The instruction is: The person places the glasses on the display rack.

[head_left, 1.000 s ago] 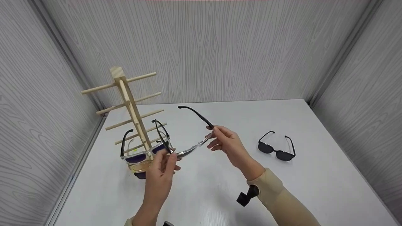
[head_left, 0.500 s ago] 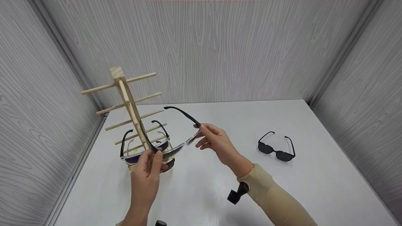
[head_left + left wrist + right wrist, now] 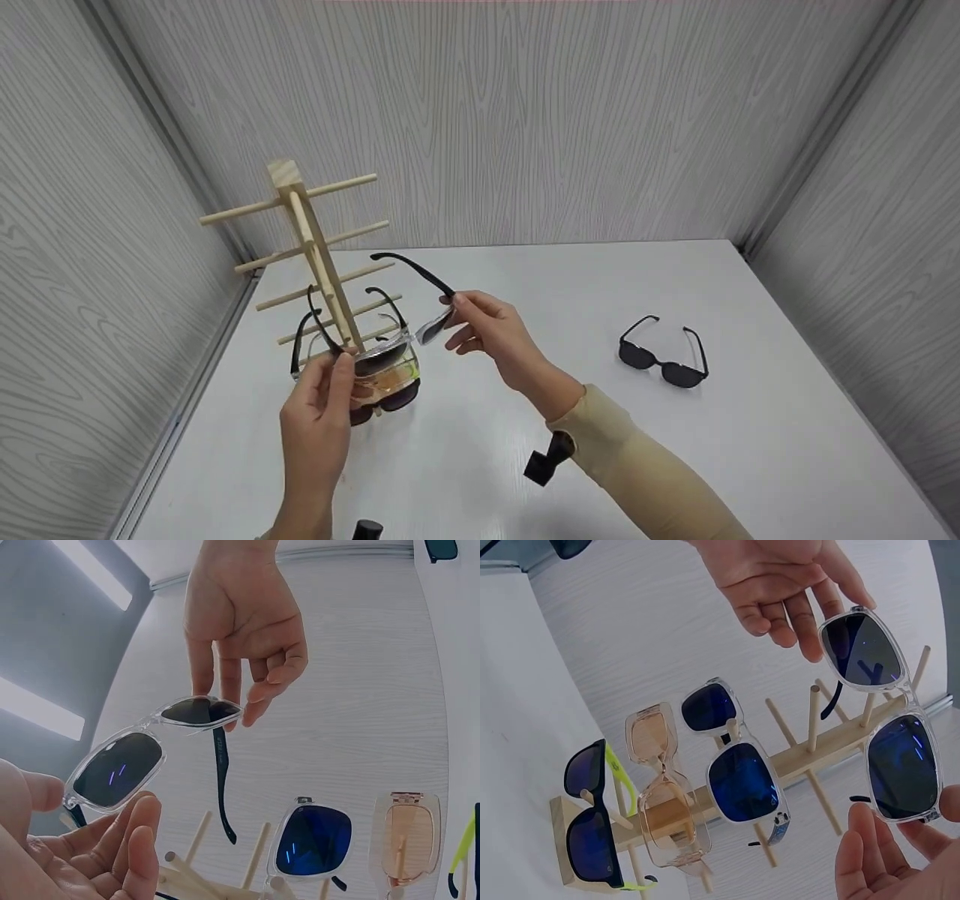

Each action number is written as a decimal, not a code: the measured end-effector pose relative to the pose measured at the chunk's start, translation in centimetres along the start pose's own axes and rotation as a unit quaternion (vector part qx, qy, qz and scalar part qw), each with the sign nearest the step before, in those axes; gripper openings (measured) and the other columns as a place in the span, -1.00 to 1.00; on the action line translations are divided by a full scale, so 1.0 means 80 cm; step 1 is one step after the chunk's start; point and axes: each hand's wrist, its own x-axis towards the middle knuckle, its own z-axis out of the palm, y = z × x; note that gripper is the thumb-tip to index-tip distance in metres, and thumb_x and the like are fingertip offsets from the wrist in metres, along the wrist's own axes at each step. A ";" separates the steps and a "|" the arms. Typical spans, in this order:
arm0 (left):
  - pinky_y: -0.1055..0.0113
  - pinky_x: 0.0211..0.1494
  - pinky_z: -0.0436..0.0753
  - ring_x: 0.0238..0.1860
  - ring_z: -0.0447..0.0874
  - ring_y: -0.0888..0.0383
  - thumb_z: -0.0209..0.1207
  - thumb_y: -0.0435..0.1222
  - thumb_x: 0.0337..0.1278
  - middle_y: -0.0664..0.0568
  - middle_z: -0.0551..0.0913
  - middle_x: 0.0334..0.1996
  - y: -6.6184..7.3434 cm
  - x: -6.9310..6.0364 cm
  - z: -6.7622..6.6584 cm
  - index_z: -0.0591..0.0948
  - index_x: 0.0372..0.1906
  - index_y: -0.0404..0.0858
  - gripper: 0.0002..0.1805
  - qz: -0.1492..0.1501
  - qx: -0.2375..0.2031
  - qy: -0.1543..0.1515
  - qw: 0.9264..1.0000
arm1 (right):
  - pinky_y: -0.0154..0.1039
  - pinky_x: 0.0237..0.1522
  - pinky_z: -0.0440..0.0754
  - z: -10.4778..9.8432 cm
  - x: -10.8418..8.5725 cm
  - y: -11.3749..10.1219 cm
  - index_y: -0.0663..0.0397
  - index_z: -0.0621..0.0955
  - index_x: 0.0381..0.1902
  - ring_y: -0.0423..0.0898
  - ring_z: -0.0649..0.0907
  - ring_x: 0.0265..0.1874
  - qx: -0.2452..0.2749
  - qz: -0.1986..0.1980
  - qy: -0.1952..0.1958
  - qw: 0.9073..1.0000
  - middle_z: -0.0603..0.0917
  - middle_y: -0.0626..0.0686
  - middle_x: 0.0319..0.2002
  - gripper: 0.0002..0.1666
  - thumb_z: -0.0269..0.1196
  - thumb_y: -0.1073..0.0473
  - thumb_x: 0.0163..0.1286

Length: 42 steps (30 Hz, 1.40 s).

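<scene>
Both hands hold one pair of sunglasses [image 3: 435, 328] with a clear frame, dark lenses and black arms. My left hand [image 3: 315, 412] pinches one hinge end, and my right hand [image 3: 499, 341] pinches the other, thumbs toward me. The unfolded arms point away, toward the wooden eyewear stand [image 3: 313, 251]. In the head view the left half overlaps the glasses on that stand. Below the held pair, the stand bears clear-framed sunglasses with blue lenses [image 3: 744, 781], peach-tinted glasses [image 3: 667, 814] and dark sunglasses with neon-yellow arms [image 3: 592, 847].
Black sunglasses [image 3: 660, 363] lie unfolded on the white table [image 3: 750, 450] at the right. Bare pegs [image 3: 341, 185] stick out on both sides of the stand's upper part. Grained panels [image 3: 525, 127] close the space at the back and sides.
Both hands have moved left with the clear-framed sunglasses, bringing them in front of the stand. The black sunglasses and the stand have stayed put.
</scene>
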 end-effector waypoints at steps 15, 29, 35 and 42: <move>0.44 -0.40 0.58 -0.45 0.63 0.14 -0.05 -0.12 0.38 -0.09 0.64 -0.42 -0.009 0.021 -0.021 0.60 -0.10 -0.30 -0.65 -0.014 0.016 0.051 0.998 | -0.25 -0.39 0.61 0.026 0.010 -0.005 0.12 0.58 -0.04 -0.08 0.66 -0.52 -0.022 0.021 0.006 1.000 0.63 0.12 -0.31 -0.64 0.11 -0.01 0.40; 0.53 -0.43 0.54 -0.48 0.57 0.19 -0.04 -0.06 0.35 -0.07 0.62 -0.49 -0.019 0.041 -0.031 0.64 -0.20 -0.33 -0.58 0.003 0.096 0.113 0.989 | -0.22 -0.40 0.61 0.040 0.020 -0.008 0.09 0.57 -0.06 -0.07 0.65 -0.53 -0.002 0.050 0.006 0.999 0.62 0.09 -0.34 -0.68 0.10 0.01 0.41; 0.56 -0.42 0.51 -0.48 0.58 0.24 -0.04 -0.04 0.35 -0.08 0.62 -0.49 -0.027 0.050 -0.036 0.65 -0.22 -0.32 -0.56 -0.009 0.103 0.120 0.987 | -0.22 -0.41 0.61 0.046 0.026 -0.006 0.10 0.57 -0.06 -0.07 0.64 -0.54 0.000 0.058 0.010 0.998 0.63 0.11 -0.36 -0.69 0.11 0.03 0.40; 0.56 -0.45 0.48 -0.50 0.57 0.29 -0.06 -0.02 0.35 -0.06 0.62 -0.51 -0.035 0.058 -0.041 0.65 -0.28 -0.33 -0.53 -0.039 0.107 0.118 0.986 | -0.23 -0.41 0.60 0.051 0.032 -0.003 0.10 0.57 -0.03 -0.07 0.63 -0.55 -0.009 0.062 0.007 0.998 0.61 0.09 -0.37 -0.70 0.11 0.06 0.41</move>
